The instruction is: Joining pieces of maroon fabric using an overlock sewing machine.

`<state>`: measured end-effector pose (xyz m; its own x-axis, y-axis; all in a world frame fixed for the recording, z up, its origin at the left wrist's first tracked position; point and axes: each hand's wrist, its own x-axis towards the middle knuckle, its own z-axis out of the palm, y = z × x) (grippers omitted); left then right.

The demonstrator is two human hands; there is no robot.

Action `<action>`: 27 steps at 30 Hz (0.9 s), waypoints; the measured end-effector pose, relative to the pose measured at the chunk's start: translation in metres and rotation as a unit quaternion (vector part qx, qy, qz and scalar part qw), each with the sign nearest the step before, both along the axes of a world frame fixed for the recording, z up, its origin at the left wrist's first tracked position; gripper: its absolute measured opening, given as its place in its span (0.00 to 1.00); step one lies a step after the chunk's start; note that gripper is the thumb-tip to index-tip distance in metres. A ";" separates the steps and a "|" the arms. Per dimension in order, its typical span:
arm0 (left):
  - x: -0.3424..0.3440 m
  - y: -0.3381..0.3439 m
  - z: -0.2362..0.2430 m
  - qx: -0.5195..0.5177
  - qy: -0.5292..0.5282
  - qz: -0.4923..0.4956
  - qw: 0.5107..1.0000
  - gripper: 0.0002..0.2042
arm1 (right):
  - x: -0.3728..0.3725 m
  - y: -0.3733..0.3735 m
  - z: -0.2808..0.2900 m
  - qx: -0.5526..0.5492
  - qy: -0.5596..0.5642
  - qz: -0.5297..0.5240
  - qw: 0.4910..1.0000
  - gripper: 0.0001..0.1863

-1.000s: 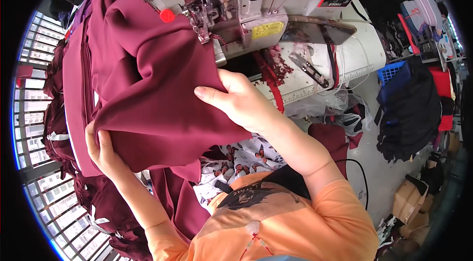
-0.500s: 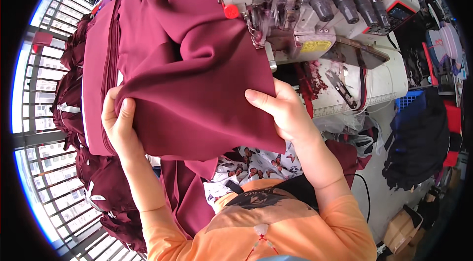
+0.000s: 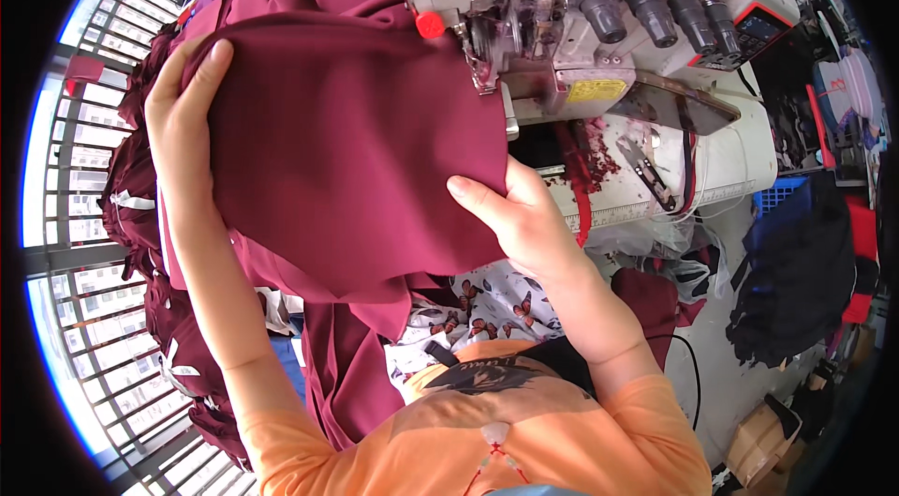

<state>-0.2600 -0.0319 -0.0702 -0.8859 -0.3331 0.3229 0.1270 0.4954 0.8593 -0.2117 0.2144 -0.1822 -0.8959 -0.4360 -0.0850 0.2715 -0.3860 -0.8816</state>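
Observation:
A wide maroon fabric piece stretches between my two hands in front of the sewing machine. My left hand pinches its upper left edge, thumb on top and fingers hidden beneath. At its right edge, close below the machine's needle area, my right hand grips the cloth between thumb and fingers. The fabric's upper right side lies against the presser area, where the needle itself cannot be made out. More maroon cloth is bunched behind it and hangs down over my lap.
Thread snips lie on the white machine table beside maroon lint and scraps. Tied maroon bundles line the barred window at left. A dark cloth heap and a cardboard box stand at right.
My left hand has moved up and away to the left, pulling the fabric flatter and wider. My right hand has shifted slightly left, still holding the right edge.

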 end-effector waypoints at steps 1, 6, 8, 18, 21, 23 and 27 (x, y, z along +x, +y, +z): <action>-0.003 0.002 0.003 -0.008 0.007 -0.007 1.000 0.12 | 0.000 0.000 -0.003 -0.011 0.005 -0.015 1.000 0.14; -0.022 -0.003 0.009 -0.223 0.074 0.039 0.971 0.11 | 0.001 0.000 0.011 -0.107 -0.114 0.004 0.988 0.10; -0.011 0.026 0.000 -0.436 0.168 0.083 0.880 0.14 | -0.002 0.002 0.014 -0.102 -0.119 0.003 0.988 0.10; 0.050 0.097 -0.081 -0.432 0.165 -0.269 0.845 0.20 | 0.012 0.016 0.006 0.073 0.002 -0.064 0.995 0.07; 0.047 0.095 -0.076 -0.407 0.178 -0.286 0.849 0.17 | 0.013 0.017 -0.005 0.135 0.100 -0.111 0.980 0.04; 0.044 0.094 -0.073 -0.370 0.175 -0.299 0.862 0.16 | 0.009 0.014 0.000 0.184 0.120 -0.126 0.967 0.04; 0.023 0.095 -0.072 -0.323 0.152 -0.303 0.883 0.16 | -0.012 0.008 0.000 0.299 0.151 -0.220 0.916 0.11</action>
<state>-0.2369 0.0634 -0.1422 -0.6772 0.5143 0.5262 0.7141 0.6316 0.3017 -0.2238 0.2228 -0.1823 -0.9959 0.0165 0.0890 -0.0847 0.1773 -0.9805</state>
